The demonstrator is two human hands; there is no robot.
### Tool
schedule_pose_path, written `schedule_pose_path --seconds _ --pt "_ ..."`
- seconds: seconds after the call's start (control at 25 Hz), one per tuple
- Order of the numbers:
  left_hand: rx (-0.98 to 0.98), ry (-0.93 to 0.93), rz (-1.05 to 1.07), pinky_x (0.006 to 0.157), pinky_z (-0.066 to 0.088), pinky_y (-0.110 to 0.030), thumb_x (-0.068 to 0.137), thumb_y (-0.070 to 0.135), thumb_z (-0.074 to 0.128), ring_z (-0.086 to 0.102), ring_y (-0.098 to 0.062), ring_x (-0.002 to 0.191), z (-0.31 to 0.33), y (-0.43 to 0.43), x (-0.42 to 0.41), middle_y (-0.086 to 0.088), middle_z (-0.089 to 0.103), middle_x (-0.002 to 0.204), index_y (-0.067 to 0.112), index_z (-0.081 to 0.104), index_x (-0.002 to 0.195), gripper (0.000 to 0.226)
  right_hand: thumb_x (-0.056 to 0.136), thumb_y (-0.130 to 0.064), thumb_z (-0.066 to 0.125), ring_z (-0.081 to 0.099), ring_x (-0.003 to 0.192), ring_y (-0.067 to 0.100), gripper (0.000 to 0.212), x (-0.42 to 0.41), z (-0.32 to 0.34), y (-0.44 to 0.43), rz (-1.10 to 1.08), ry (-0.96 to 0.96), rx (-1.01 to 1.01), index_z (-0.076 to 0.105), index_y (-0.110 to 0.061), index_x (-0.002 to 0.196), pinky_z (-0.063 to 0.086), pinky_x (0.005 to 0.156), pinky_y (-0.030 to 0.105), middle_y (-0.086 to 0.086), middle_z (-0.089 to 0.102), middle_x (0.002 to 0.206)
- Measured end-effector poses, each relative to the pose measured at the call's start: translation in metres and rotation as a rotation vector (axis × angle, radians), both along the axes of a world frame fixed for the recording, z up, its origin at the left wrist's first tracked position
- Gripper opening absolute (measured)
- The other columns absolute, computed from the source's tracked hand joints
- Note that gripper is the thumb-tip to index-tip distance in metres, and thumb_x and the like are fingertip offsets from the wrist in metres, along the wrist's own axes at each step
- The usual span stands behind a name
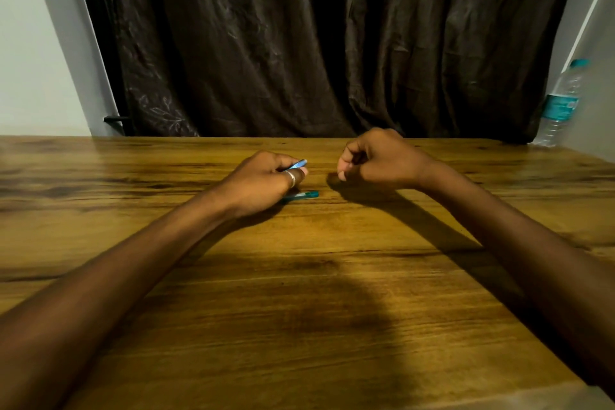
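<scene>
We see both forearms stretched over the wooden tabletop (332,293), with the hands meeting near the middle of its far edge. The left hand (263,180) pinches a blue piece (298,163), slim and light-coloured, between its curled fingers (301,173). Only the tip pokes out beyond the fingertips, pointing right and slightly up, and it is too blurred for us to name more closely. A ring (292,178) sits on one finger of that hand.

Just beneath the same hand a teal pen (302,195) lies flat on the tabletop. Its right end shows past the knuckles and the rest is hidden under the palm. We cannot tell whether the hand touches it.

The right hand (382,160) hovers a short gap to the right of the blue piece. Its fingers are curled into a fist with the thumb tucked against them, and we see nothing in them. It touches neither the blue piece nor the teal pen.

At the far right corner of the tabletop stands a water bottle (560,106) with a teal label and cap. A dark curtain (299,43) hangs behind the far edge.
</scene>
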State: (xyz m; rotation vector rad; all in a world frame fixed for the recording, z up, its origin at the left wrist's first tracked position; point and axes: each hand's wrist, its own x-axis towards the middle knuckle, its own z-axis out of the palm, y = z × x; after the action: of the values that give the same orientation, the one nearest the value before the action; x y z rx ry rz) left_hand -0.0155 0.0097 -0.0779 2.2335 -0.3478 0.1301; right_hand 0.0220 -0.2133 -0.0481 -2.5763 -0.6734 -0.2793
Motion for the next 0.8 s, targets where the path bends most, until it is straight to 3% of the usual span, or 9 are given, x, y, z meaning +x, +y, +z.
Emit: schedule_pose_path --seconds 0.08,0.2,0.28,0.4,0.52,0.8 --pt "-0.057 0.006 0.009 0.076 0.046 -0.033 0.102 0.032 0.053 0.066 -0.02 0.092 0.0 0.0 0.002 -0.009 0.074 0.097 0.013 0.075 0.107 0.029 0.083 -0.016 0.079 0.07 0.077 -0.001 0.006 0.002 0.01 0.006 0.021 -0.014 0.062 0.08 -0.022 0.085 0.055 0.073 0.02 -0.008 0.079 0.082" --pt "-0.117 0.009 0.018 0.052 0.045 -0.016 0.102 0.026 0.049 0.062 0.004 0.06 0.001 0.001 0.004 0.014 0.069 0.063 0.021 0.074 0.094 0.027 0.082 -0.012 0.079 0.07 0.074 0.009 0.007 0.004 0.016 0.019 0.053 0.04 0.186 0.079 -0.019 0.085 0.056 0.072 0.028 0.0 0.079 0.083" --pt "-0.167 -0.001 -0.03 0.04 0.037 -0.007 0.104 0.02 0.047 0.054 0.011 0.045 0.001 0.001 0.001 0.023 0.063 0.051 0.024 0.073 0.094 0.028 0.082 -0.007 0.079 0.063 0.067 0.004 0.011 0.003 0.012 0.026 0.075 0.101 0.35 0.078 -0.019 0.082 0.051 0.062 0.023 -0.006 0.074 0.071" --pt "-0.275 0.009 -0.059 0.044 0.041 -0.007 0.104 0.02 0.052 0.059 0.009 0.053 0.001 0.003 -0.004 0.015 0.071 0.069 0.026 0.072 0.107 0.021 0.081 -0.001 0.077 0.064 0.072 0.004 0.016 0.001 0.003 0.032 0.083 0.245 0.677 0.076 -0.017 0.084 0.047 0.059 0.018 -0.007 0.071 0.07" --pt "-0.398 0.045 0.012 0.051 0.054 -0.017 0.1 0.021 0.062 0.066 -0.007 0.083 0.002 0.0 -0.008 -0.003 0.071 0.108 0.029 0.072 0.108 0.015 0.083 0.002 0.073 0.071 0.08 0.012 0.019 -0.003 -0.005 0.03 0.101 0.366 0.898 0.074 -0.015 0.089 0.049 0.061 0.021 0.0 0.075 0.078" --pt "-0.528 0.055 0.006 0.068 0.064 -0.023 0.095 0.016 0.068 0.071 -0.009 0.088 0.006 -0.004 -0.015 -0.008 0.074 0.11 0.014 0.076 0.109 0.017 0.088 0.012 0.065 0.077 0.077 0.016 0.019 -0.008 -0.013 0.028 0.153 0.469 1.126 0.069 -0.005 0.097 0.058 0.06 0.019 0.005 0.077 0.076"
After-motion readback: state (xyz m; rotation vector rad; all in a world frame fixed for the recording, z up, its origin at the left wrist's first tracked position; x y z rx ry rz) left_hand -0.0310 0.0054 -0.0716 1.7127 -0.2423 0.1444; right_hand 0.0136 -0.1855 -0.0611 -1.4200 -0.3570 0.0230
